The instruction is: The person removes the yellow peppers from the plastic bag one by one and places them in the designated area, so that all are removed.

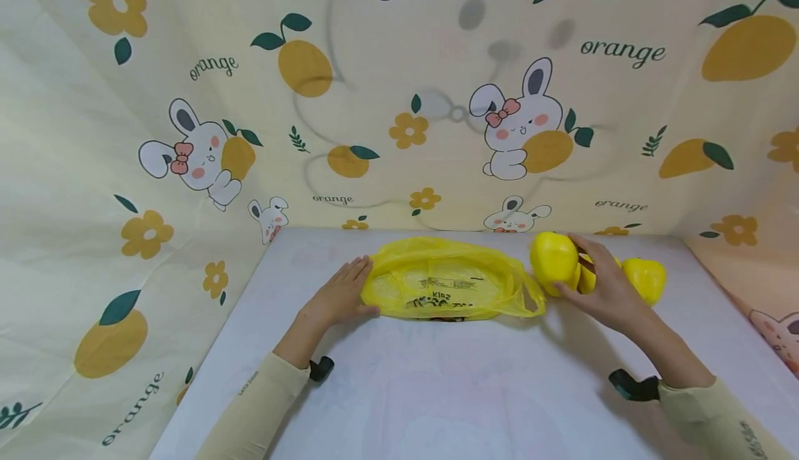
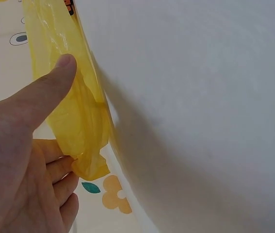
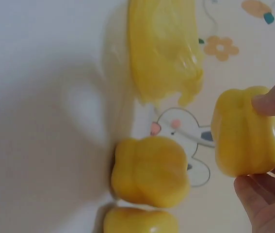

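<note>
A yellow plastic bag (image 1: 437, 293) with dark printing lies flat on the table, its handle loops toward the right. At its left end rests my left hand (image 1: 340, 293), fingers straight; in the left wrist view the thumb lies along the yellow plastic (image 2: 81, 116). My right hand (image 1: 605, 293) grips a yellow bell pepper (image 1: 553, 259) just beyond the bag's right end. The right wrist view shows that pepper (image 3: 246, 133) pinched between thumb and fingers, raised off the table.
Another yellow bell pepper (image 1: 646, 279) sits on the white table (image 1: 437, 390) right of my right hand. A further pepper (image 3: 149, 170) stands near it, partly hidden by the hand in the head view. A printed cloth (image 1: 387, 85) hangs behind the table.
</note>
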{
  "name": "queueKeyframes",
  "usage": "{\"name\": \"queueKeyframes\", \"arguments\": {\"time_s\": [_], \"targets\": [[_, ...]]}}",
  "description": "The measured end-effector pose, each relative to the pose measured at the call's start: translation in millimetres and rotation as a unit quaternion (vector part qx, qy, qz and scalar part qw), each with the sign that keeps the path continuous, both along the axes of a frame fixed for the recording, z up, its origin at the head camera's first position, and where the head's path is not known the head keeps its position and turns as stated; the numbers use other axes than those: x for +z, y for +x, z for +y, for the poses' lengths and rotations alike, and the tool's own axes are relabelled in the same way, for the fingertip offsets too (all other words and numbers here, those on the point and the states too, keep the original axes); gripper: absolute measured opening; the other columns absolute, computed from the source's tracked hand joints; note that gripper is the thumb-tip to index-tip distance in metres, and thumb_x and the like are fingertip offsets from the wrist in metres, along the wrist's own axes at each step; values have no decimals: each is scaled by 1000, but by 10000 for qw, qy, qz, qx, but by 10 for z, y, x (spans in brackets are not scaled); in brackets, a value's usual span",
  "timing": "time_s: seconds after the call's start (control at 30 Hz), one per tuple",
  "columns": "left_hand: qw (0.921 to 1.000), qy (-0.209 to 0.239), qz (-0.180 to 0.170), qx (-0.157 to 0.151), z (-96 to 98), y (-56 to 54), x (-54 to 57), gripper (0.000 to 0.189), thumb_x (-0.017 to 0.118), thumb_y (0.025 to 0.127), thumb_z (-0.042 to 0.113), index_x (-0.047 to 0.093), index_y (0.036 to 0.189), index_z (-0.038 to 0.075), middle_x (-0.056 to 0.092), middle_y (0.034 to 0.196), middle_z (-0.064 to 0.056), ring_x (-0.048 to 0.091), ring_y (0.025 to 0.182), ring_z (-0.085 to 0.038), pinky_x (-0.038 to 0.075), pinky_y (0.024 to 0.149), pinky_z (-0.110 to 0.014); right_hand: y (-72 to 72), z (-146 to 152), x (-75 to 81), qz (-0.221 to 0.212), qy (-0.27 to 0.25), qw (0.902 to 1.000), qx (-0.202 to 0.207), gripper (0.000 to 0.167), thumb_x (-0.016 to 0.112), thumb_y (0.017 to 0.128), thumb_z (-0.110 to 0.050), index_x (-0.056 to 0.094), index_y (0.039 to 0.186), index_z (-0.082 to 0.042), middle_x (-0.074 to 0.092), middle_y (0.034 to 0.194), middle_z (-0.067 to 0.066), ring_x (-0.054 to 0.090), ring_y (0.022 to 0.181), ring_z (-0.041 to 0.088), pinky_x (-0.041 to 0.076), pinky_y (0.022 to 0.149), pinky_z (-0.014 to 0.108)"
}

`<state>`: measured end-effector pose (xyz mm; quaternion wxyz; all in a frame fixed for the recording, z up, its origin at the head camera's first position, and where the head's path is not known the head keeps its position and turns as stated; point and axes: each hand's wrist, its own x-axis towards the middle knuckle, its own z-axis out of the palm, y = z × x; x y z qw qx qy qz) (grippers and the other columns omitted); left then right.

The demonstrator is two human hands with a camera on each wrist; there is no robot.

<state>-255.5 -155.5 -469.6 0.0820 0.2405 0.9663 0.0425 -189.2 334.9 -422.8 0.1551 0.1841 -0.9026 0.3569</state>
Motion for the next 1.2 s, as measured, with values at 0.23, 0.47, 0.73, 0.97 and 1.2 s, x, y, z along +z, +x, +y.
{"name": "queueKeyframes", "arguments": {"time_s": [0.23, 0.47, 0.73, 0.97, 1.2], "targets": [[10000, -85, -11, 31, -7, -13, -16, 108, 71, 99, 59, 14, 171, 1, 12, 180, -14, 10, 167, -29, 6, 137, -42, 31, 152, 19, -6, 106, 9998, -149, 96, 88, 83, 4, 32, 162, 6, 40, 153, 35, 45, 131, 57, 25, 95, -8], [10000, -45, -25, 8, -7, -3, 3, 108, 71, 99, 58, 15, 171, 0, 12, 180, -14, 10, 167, -30, 7, 137, -41, 49, 337, 16, -154, 117, 9993, -311, 96, 88, 84, 3, 32, 162, 6, 39, 153, 35, 42, 133, 57, 25, 94, -9], [9999, 57, -90, 58, 0, 16, 31, 108, 73, 99, 57, 16, 171, 0, 12, 180, -14, 10, 167, -30, 7, 137, -42, 70, 555, 31, -39, 107, 9986, -512, 99, 86, 83, 7, 30, 165, 3, 39, 153, 36, 40, 130, 55, 27, 95, -8], [9998, 137, -113, 65, 0, 32, 49, 107, 74, 99, 55, 16, 171, 0, 13, 180, -14, 11, 167, -30, 8, 137, -42, 105, 764, 22, -104, 33, 9976, -679, 98, 86, 88, -2, 29, 167, -3, 42, 152, 34, 43, 133, 24, 26, 95, -9], [9999, 108, -59, 91, -9, 15, 21, 108, 73, 99, 56, 15, 171, 1, 13, 180, -13, 11, 167, -29, 7, 137, -41, 102, 957, 1, -89, 40, 9958, -915, 98, 87, 88, -4, 29, 167, -3, 42, 152, 31, 39, 134, 5, 27, 95, -9]]}}
